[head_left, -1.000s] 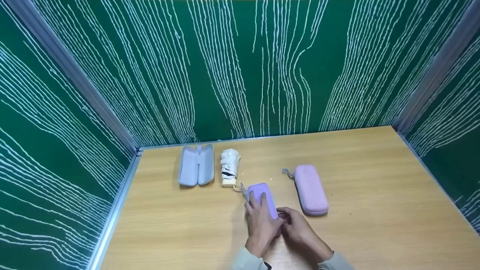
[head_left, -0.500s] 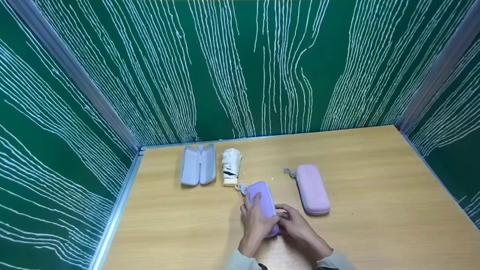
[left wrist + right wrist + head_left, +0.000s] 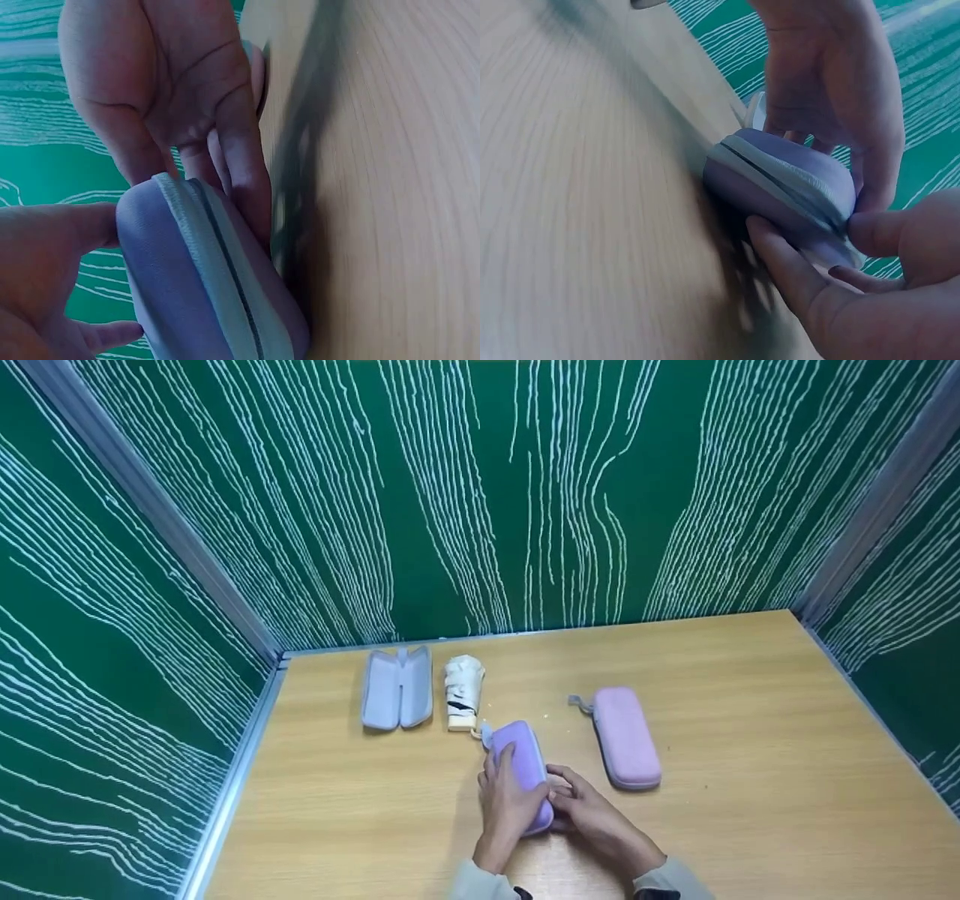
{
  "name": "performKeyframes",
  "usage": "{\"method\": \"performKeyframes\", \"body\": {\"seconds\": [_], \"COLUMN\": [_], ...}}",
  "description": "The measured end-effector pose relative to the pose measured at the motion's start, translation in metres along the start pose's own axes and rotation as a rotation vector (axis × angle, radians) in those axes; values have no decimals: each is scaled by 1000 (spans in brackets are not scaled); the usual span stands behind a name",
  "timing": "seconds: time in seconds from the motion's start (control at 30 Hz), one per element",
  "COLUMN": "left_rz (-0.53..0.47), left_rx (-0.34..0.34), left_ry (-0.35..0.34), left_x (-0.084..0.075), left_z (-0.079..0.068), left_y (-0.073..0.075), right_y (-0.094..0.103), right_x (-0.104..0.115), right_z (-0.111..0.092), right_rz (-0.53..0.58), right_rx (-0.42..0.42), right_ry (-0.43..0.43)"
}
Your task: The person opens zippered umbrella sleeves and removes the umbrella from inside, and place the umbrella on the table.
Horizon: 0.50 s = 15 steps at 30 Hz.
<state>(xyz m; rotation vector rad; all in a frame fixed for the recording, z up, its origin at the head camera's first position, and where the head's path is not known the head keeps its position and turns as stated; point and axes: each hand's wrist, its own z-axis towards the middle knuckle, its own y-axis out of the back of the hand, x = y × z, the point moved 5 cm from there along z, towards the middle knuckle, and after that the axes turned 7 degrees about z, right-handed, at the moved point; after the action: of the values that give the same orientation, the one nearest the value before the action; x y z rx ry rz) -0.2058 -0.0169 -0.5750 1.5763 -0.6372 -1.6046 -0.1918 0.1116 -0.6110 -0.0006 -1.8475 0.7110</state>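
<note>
A purple zip-up case [image 3: 531,757] with a rounded rectangular shape is held slightly tilted between both hands. My left hand [image 3: 504,804] grips it from its left side, thumb near the right edge and fingers along the far left side. My right hand [image 3: 600,816] is at the right side near the close end, its thumb by the zipper seam and a finger under the lower half, as the right wrist view shows on the case [image 3: 780,180]. A grey zipper band with a dark line runs along the case [image 3: 180,277] in the left wrist view. A grey loop hangs at its far end.
Farther back stand an open grey case [image 3: 381,690] and a folded white umbrella [image 3: 463,686] with a cream handle end. To the right lies a pink zip-up case [image 3: 627,739] with a grey loop. Green walls with white lines border the wooden table [image 3: 757,720].
The purple case has tipped and shifted slightly left, showing more of its near end. My left fingers have slid from its top toward its left side. My right hand stays by the right edge.
</note>
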Motion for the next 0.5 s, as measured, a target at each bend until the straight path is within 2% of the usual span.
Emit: {"method": "performKeyframes", "body": {"seconds": [0.17,0.5], "left_rz": [-88,-208], "left_rx": [10,30], "left_ry": [6,31], "left_x": [4,13], "left_z": [2,2], "left_y": [1,1], "right_y": [1,-2], "right_x": [-6,-10], "right_z": [3,7], "right_rz": [114,117], "right_rx": [33,60], "right_ry": [-64,-65]}}
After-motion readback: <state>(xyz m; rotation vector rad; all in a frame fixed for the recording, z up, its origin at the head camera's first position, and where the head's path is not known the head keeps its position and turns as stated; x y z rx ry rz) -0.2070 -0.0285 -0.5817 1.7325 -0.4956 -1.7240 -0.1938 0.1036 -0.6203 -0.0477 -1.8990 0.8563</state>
